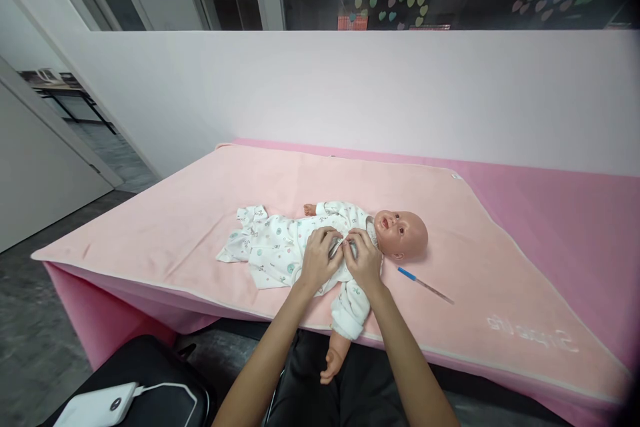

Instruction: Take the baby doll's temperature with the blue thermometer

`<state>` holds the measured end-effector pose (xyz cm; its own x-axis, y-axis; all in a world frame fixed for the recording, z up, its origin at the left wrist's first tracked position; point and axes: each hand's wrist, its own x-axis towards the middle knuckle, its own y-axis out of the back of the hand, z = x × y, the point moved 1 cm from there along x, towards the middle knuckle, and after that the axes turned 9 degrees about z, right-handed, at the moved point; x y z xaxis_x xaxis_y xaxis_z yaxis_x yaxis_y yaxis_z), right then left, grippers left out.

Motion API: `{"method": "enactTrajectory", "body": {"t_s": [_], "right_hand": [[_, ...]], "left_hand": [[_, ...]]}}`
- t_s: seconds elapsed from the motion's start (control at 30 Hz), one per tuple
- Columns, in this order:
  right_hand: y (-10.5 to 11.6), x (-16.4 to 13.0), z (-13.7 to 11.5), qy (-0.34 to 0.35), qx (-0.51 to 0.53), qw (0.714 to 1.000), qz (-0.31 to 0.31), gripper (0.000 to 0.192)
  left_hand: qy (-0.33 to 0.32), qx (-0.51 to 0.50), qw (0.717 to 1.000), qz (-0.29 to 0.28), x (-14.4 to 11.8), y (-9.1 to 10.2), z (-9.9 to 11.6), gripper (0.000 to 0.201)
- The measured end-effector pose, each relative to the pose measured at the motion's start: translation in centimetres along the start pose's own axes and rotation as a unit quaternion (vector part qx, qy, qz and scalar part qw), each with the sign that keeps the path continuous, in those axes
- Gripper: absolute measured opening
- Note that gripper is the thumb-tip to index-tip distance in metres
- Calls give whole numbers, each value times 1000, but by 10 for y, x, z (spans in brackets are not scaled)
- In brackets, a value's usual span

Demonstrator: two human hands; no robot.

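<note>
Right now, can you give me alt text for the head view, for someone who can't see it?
Both hands, the left hand and the right hand, pinch the front of a white printed romper on a baby doll lying on a pink blanket. A thin blue-tipped stick lies beside the doll's head.

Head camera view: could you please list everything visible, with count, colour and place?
doll: one, in white printed suit, lying on the blanket, head to the right
blanket: one, light pink, spread over the table
table: one, darker pink cover, by the white wall
thermometer: one, clear with blue tip, right of the doll
power bank: one, white, with cable, bottom left
left hand: on the doll's chest
right hand: on the doll's chest, pinching the suit
</note>
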<state>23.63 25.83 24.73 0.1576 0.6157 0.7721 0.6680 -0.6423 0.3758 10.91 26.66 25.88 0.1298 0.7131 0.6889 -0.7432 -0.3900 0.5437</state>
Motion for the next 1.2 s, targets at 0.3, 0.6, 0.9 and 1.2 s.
{"method": "enactTrajectory", "body": {"t_s": [0.3, 0.6, 0.9, 1.2], "right_hand": [[-5, -1, 5, 1, -17, 1000, 1, 18], [-5, -1, 5, 13, 0, 1000, 16, 18], [-4, -2, 5, 14, 5, 1000, 18, 18], [-5, -2, 7, 29, -1, 999, 29, 16]], "left_hand": [[32, -33, 999, -6, 2, -3, -5, 11], [57, -41, 997, -21, 4, -2, -5, 9], [56, -30, 997, -54, 6, -1, -6, 7], [89, -171, 979, -68, 7, 6, -11, 11]]}}
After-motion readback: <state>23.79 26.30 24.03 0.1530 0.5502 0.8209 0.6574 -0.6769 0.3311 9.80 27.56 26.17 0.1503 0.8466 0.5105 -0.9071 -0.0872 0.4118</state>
